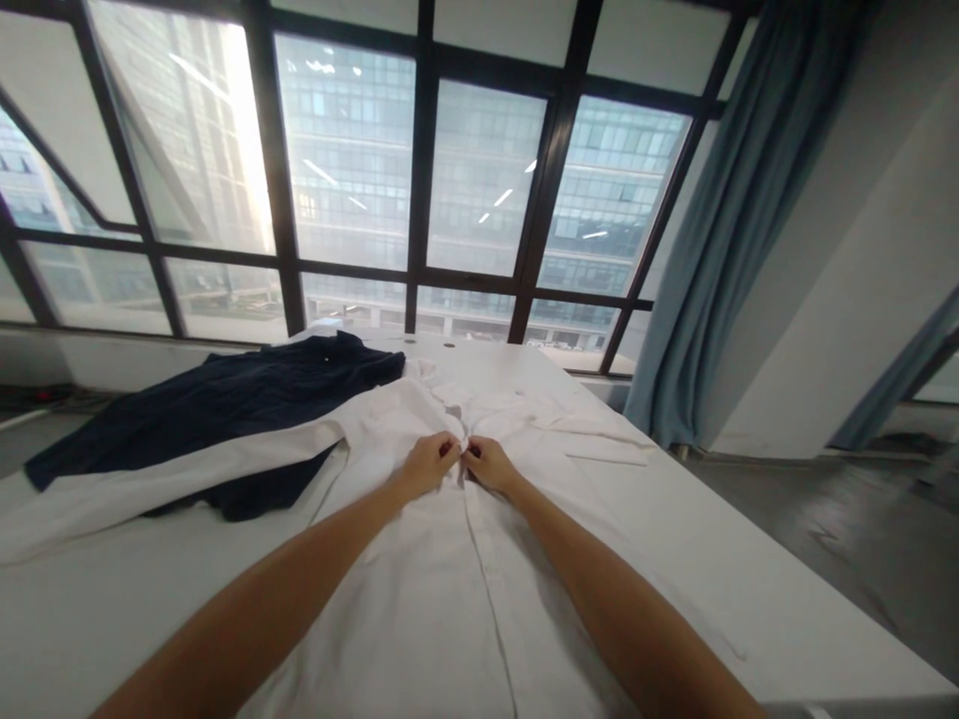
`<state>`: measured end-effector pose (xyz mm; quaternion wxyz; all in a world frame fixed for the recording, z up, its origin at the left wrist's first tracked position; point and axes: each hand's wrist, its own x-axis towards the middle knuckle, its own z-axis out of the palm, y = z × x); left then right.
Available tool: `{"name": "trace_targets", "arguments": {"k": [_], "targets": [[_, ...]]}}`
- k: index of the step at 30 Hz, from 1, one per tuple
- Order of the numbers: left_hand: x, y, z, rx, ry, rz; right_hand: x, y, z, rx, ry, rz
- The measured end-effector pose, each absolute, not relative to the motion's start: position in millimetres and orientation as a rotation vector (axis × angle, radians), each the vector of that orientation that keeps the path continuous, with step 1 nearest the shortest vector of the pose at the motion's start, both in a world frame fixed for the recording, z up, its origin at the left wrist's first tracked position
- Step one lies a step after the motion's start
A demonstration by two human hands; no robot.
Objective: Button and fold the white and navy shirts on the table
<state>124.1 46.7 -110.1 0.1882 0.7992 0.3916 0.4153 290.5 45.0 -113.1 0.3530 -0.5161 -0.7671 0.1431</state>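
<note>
A white button-up shirt [420, 569] lies spread on the white table, its collar end away from me and its front placket running down toward me. At the upper placket my left hand [429, 465] pinches the left edge of the fabric. Close beside it, almost touching, my right hand [488, 464] pinches the right edge. Whether a button sits between the fingertips is too small to tell. One sleeve of the shirt stretches out to the left, over part of a dark navy shirt [247, 399].
The white table [719, 559] reaches back toward a dark-framed window [479, 190]. A blue curtain [719, 250] hangs beside a pale pillar [816, 300] on the right. Grey floor [839, 509] shows past the table's right edge.
</note>
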Motion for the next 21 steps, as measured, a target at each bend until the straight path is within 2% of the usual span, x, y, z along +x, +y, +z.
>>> {"name": "trace_targets", "arguments": {"k": [6,9,13,16,19,21], "targets": [[100.5,42.2,-89.1,2.395,1.533,0.943,321.2,45.1,-96.2,-1.824,-1.81,0.103],[86.0,37.4,-70.2,2.506,1.478,0.454,343.2,44.5,-90.1,-1.803,-1.954,0.094],[67.2,43.0,-45.2,2.33,1.126,-0.092,359.2,40.2,-88.7,-1.626,-2.203,0.095],[45.2,63.0,-31.3,2.311,1.242,-0.074,358.8,36.4,-75.8,-1.725,-2.43,0.172],[21.4,86.5,-31.7,2.456,1.822,0.195,361.4,41.8,-48.5,-1.896,-2.575,0.484],[10.2,96.3,-41.3,2.41,2.085,0.213,372.7,53.2,-31.5,-1.963,-2.502,0.578]]}}
